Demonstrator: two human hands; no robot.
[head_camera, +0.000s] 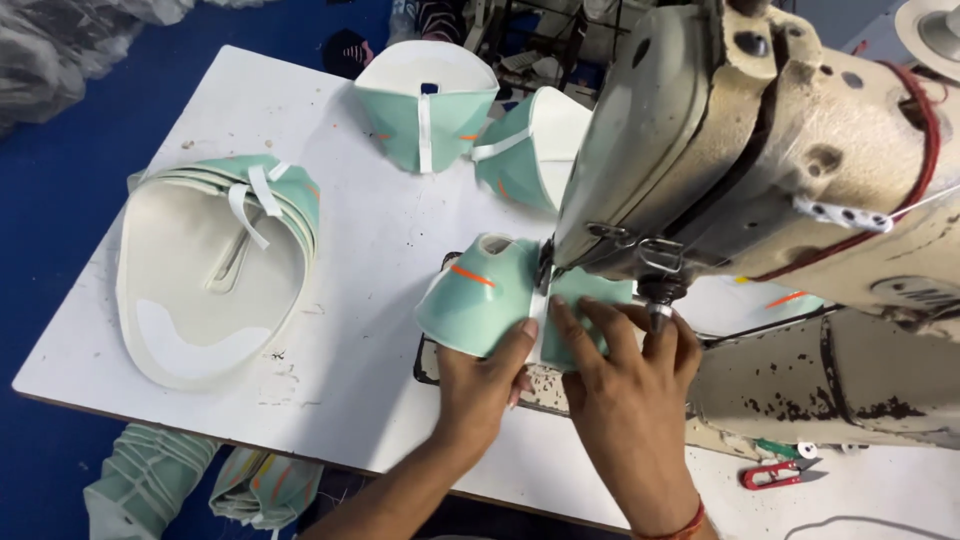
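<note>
Feeding a mint-green curved fabric shoe-upper piece with an orange stripe (480, 295) under the needle area of a worn cream industrial sewing machine (760, 170). Piece located on the machine bed, at the near edge of the white worktable (340, 340), partly beneath the machine head.

Left hand (485, 375): grasping the rounded left side of the piece, thumb lying over its lower rim. Right hand (625, 380): fingers flat and spread, pressing the right portion of the green fabric down just beside the presser foot (655, 300); not clenched, a red thread band at the wrist. Needle point itself hidden; stitch line not readable.

Judged good practice for this step: keep right fingertips clear of the needle path, hold the seam flat with even pressure, let the left hand turn the curved shell steadily so the edge tracks straight, avoid pulling against the feed.

Elsewhere on the table: 1 stack of flat green-and-white cut uppers with white straps (215, 270) at left, 2 finished green shells (428, 110) at the far side. Red thread snips (775, 475) near the right edge.
</note>
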